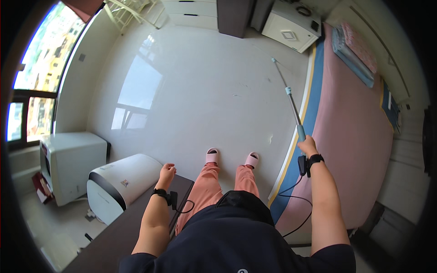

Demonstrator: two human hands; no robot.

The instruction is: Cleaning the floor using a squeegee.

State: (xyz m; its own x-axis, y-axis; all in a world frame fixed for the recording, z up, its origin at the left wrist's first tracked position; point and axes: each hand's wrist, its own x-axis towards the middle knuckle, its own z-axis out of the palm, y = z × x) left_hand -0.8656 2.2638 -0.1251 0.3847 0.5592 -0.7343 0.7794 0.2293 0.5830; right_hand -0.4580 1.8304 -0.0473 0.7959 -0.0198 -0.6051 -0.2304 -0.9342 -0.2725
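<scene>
My right hand (308, 146) is closed around the blue-grey grip of a telescopic pole (293, 105) with a metal shaft and light blue joints. The pole slants away over the floor beside the bed, and its far end is thin and hard to make out. Small dark marks and bits lie on the glossy pale floor (191, 85) left of the pole. My left hand (168, 168) has its fingers curled, holds nothing visible, and is near the edge of a dark brown tabletop (136, 218). Each wrist wears a black strap with a small cabled device.
Along the right runs a bed with a pink sheet (355, 136) and folded bedding (355, 51). A white bedside cabinet (293, 27) stands beyond it. White appliances (126, 181) are at left below a window. White drawers (193, 13) and a folding rack (131, 13) stand at the back.
</scene>
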